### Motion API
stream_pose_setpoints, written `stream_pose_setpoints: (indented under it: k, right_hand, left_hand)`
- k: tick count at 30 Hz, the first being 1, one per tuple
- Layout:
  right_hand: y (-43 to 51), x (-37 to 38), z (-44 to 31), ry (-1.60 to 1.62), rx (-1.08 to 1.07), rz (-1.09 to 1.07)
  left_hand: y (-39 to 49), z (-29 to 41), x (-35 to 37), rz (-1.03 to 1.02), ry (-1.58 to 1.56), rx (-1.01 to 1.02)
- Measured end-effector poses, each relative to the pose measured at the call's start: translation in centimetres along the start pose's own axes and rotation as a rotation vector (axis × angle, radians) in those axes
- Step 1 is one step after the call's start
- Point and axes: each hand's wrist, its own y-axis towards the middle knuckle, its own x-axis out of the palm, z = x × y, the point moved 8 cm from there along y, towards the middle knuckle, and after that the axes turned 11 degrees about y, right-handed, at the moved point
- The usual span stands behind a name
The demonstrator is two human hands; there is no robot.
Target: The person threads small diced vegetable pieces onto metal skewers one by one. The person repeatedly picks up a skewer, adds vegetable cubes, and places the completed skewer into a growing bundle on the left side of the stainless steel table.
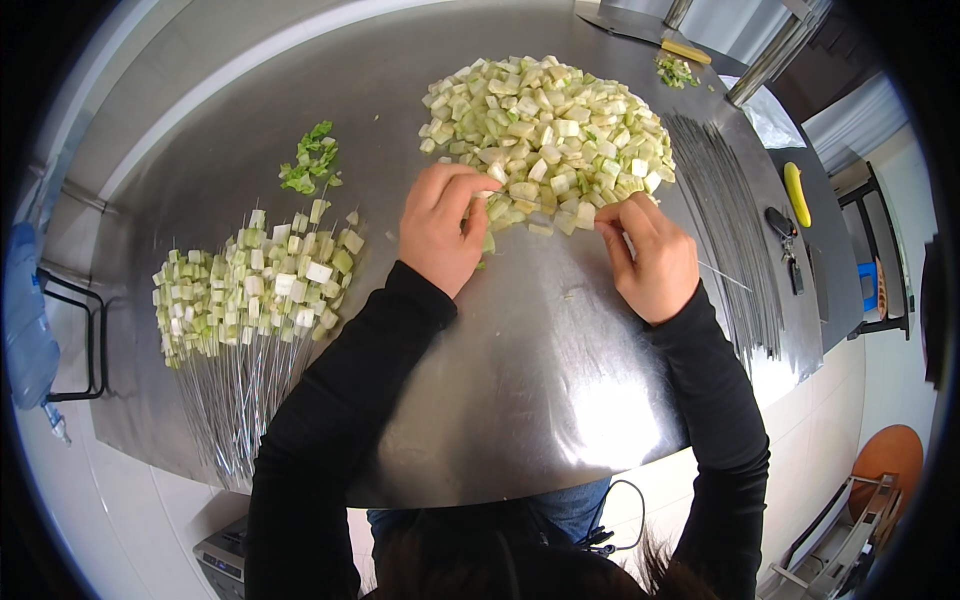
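Note:
My left hand point(444, 229) pinches a small pale vegetable piece point(484, 194) at the near left edge of a large heap of diced pale-green vegetable point(555, 124). Between thumb and fingers, my right hand point(651, 259) grips a thin metal skewer point(724, 276). Its back end sticks out to the right of that hand, while the front runs towards my left fingertips. Whether the tip is in the piece, I cannot tell. A pale cube lies against my right fingertips; whether it is on the skewer is unclear. Left of my left arm lie many loaded skewers point(251, 292), their bare shafts towards me.
Bare metal skewers point(731, 225) lie in a bundle on the right of the steel table point(480, 390). Green leaf scraps point(310, 159) lie at left. A wooden-handled knife point(686, 51) is at the far right, near more vegetable scraps point(676, 71). Keys point(787, 240) and a banana point(796, 195) are at right.

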Motion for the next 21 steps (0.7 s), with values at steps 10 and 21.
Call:
stream_pose_setpoints:
  k: [10, 21]
  right_hand:
    - [-0.2, 0.5, -0.5, 0.015, -0.026, 0.054]
    - [-0.1, 0.0, -0.4, 0.134, 0.009, 0.108]
  left_hand:
    - [0.0, 2.3, -0.2, 0.004, -0.047, 0.177]
    - [-1.3, -2.9, 1.7, -0.063, -0.601, -0.467]
